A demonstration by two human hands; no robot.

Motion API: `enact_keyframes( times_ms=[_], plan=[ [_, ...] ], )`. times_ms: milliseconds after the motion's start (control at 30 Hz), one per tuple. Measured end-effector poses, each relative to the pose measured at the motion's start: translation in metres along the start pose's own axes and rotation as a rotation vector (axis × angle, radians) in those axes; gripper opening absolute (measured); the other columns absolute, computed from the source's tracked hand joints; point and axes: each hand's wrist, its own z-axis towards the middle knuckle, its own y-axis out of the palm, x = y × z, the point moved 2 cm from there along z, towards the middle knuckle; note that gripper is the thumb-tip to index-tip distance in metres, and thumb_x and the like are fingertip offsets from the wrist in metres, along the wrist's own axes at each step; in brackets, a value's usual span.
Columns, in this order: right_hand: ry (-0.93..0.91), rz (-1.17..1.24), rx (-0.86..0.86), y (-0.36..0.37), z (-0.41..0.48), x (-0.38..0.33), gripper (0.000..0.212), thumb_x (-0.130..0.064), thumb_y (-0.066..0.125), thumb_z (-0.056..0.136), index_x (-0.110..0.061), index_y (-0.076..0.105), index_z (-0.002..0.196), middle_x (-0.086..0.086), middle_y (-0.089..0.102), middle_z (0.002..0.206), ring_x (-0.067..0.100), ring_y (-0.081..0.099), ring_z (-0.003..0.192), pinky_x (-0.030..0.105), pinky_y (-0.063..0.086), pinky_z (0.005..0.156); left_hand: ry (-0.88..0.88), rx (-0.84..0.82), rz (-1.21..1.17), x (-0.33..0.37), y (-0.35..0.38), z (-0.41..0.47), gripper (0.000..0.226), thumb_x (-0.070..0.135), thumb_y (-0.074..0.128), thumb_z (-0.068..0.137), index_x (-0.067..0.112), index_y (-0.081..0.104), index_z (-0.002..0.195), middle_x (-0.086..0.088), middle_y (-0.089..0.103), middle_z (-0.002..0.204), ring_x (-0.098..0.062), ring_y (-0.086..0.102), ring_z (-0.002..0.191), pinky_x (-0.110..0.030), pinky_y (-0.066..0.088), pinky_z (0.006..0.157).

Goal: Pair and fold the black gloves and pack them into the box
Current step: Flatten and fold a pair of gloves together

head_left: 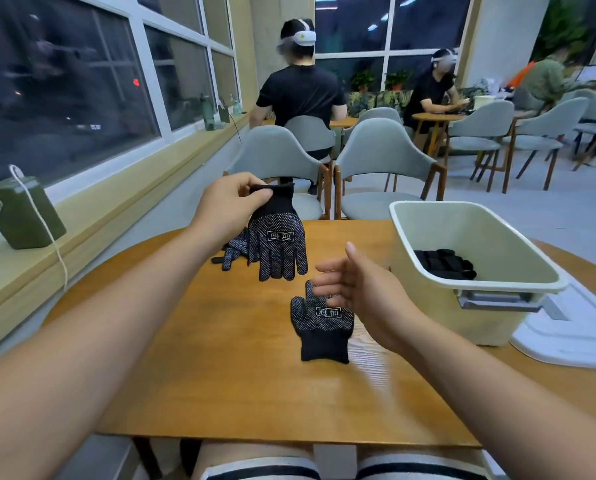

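While my left hand (230, 202) pinches a black dotted glove (277, 244) by its cuff above the wooden table (220, 375)'s far edge, my right hand (355, 289) slack, empty, over a second dotted glove (321, 327) mid-table, pale plastic box (480, 306) at right edge.

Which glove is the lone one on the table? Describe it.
On the wooden table, just left of the pale box, one dotted glove lies flat, cuff toward the person, partly under the right hand. Unlike the hanging glove in the left hand and the heap behind it, it lies alone.
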Motion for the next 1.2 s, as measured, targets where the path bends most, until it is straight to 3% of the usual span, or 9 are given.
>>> enact_keyframes(
  times_ms=[133,267,367,533,633,733,933,1100,1200],
  plan=[
    [0.108,0.013,-0.084,0.004,-0.013,-0.009,0.074,-0.062,0.031,0.112,-0.002,0.072,0.121,0.023,0.077,0.114,0.030,0.077,0.098,0.035,0.057,0.081,0.013,-0.026,-0.090,0.019,0.003,-0.014,0.008,0.037,0.073,0.098,0.032,0.077,0.095,0.007,0.070,0.081,-0.010,0.059,0.070,-0.034,0.049,0.073],
    [0.229,0.024,-0.178,0.013,-0.021,-0.009,0.081,-0.069,0.030,0.109,0.000,0.070,0.125,0.024,0.077,0.121,0.035,0.076,0.113,0.039,0.060,0.089,0.010,-0.046,-0.119,0.034,0.004,-0.028,0.007,0.032,0.074,0.100,0.027,0.078,0.098,0.005,0.070,0.081,-0.003,0.054,0.060,-0.029,0.043,0.065],
    [0.272,0.023,-0.217,0.020,-0.027,-0.008,0.084,-0.070,0.028,0.109,0.000,0.069,0.129,0.023,0.076,0.125,0.034,0.075,0.117,0.038,0.061,0.087,-0.050,-0.078,-0.180,0.039,0.002,-0.036,0.006,0.025,0.075,0.100,0.020,0.075,0.103,-0.004,0.073,0.094,-0.014,0.067,0.077,-0.029,0.052,0.064],
    [0.320,0.046,-0.330,0.034,-0.032,-0.008,0.089,-0.073,0.026,0.108,0.002,0.067,0.132,0.025,0.073,0.131,0.036,0.072,0.124,0.046,0.053,0.110,-0.146,-0.130,-0.302,0.043,-0.004,-0.047,0.018,0.012,0.071,0.101,0.013,0.067,0.118,-0.002,0.066,0.100,-0.017,0.070,0.080,-0.027,0.060,0.064],
    [0.279,0.023,-0.319,0.036,-0.029,-0.014,0.091,-0.074,0.025,0.107,0.003,0.069,0.129,0.026,0.074,0.128,0.035,0.076,0.116,0.043,0.058,0.101,-0.044,-0.198,-0.142,0.048,-0.009,-0.049,0.011,0.020,0.072,0.102,0.023,0.074,0.112,-0.001,0.077,0.103,-0.015,0.074,0.090,-0.029,0.058,0.068],
    [0.273,0.024,-0.330,0.035,-0.024,-0.026,0.098,-0.079,0.023,0.105,0.004,0.073,0.122,0.027,0.074,0.127,0.034,0.077,0.110,0.041,0.061,0.090,0.045,-0.256,-0.033,0.058,-0.012,-0.051,0.008,0.028,0.073,0.102,0.030,0.079,0.105,0.006,0.078,0.098,-0.008,0.068,0.087,-0.027,0.050,0.071],
    [0.327,0.229,-0.383,0.036,-0.011,-0.034,0.116,-0.092,0.023,0.096,0.006,0.053,0.150,0.027,0.064,0.146,0.037,0.064,0.137,0.047,0.042,0.119,0.130,-0.363,-0.067,0.077,-0.009,-0.060,0.008,0.026,0.071,0.103,0.024,0.078,0.105,0.001,0.080,0.101,-0.007,0.068,0.089,-0.027,0.051,0.079],
    [0.279,0.318,-0.300,0.026,0.006,-0.036,0.113,-0.090,0.026,0.096,0.006,0.058,0.147,0.028,0.065,0.143,0.039,0.065,0.135,0.049,0.043,0.123,0.192,-0.374,-0.070,0.073,0.001,-0.064,0.007,0.021,0.073,0.101,0.025,0.078,0.104,0.004,0.081,0.101,-0.014,0.075,0.100,-0.034,0.059,0.093],
    [0.235,0.356,-0.202,0.016,0.017,-0.031,0.101,-0.085,0.028,0.100,0.000,0.062,0.144,0.028,0.068,0.139,0.041,0.067,0.132,0.053,0.044,0.121,0.181,-0.376,-0.068,0.063,0.010,-0.070,0.007,0.017,0.074,0.100,0.023,0.077,0.101,0.005,0.080,0.097,-0.012,0.075,0.089,-0.038,0.060,0.084]
  ],
)
